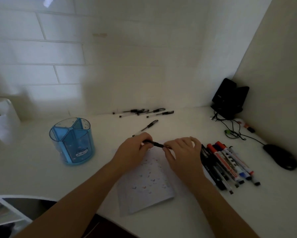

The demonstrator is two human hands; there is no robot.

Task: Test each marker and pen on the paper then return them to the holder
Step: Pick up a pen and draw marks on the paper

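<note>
Our left hand (135, 149) and right hand (183, 150) each pinch one end of the black pen (155, 143) above the paper (147, 186) by the table's (41, 177) front edge, so we should pull straight along its length, with the holder (72, 143) near its left edge.

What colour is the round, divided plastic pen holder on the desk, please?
Translucent blue pen holder, with a small white cat picture; head view.

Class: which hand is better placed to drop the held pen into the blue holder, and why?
Probably the left: the left hand grips the pen and is nearer the blue holder; the right hand is over by the markers.
</note>
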